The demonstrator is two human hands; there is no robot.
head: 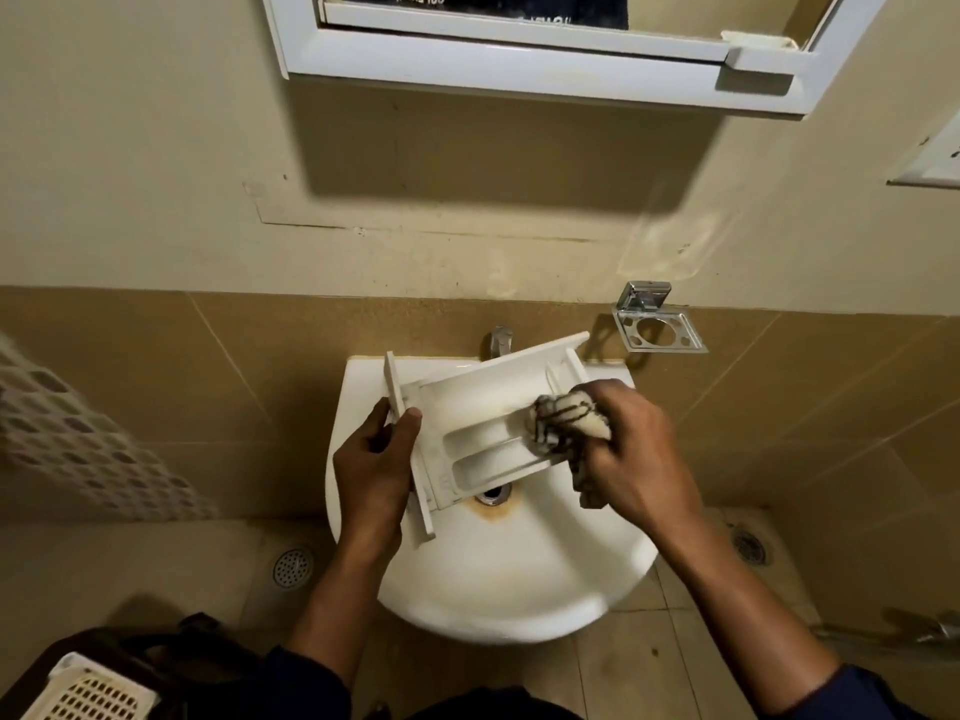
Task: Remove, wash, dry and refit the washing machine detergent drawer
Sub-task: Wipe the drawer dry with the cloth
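The sink (493, 574) is a white wall-mounted basin. Its drain (493, 495) sits at the centre, ringed on the near side by a rust-coloured stain. The detergent drawer (467, 407) is held above the basin, open side up, running from near left to far right.

The drawer is white plastic. It has one large compartment on the far side and two narrow compartments on the near side. The floor of the large compartment shows a yellowish tint. The flat front panel (396, 392) forms the left end.

The left hand (374, 459) grips the front panel, with the thumb curled over its inner face and the fingers behind. The right hand (634, 449) is closed around a cream cloth (566, 418) with dark stripes. It presses the cloth into the right end of the compartments. A tail of cloth hangs below the hand.

The drawer's far right corner passes in front of the tap (500, 341) and close to the tiled wall. A chrome wall holder (660, 324) is mounted just right of that corner. The near half of the basin is open below the drawer. A mirror cabinet (519, 59) projects from the wall above.
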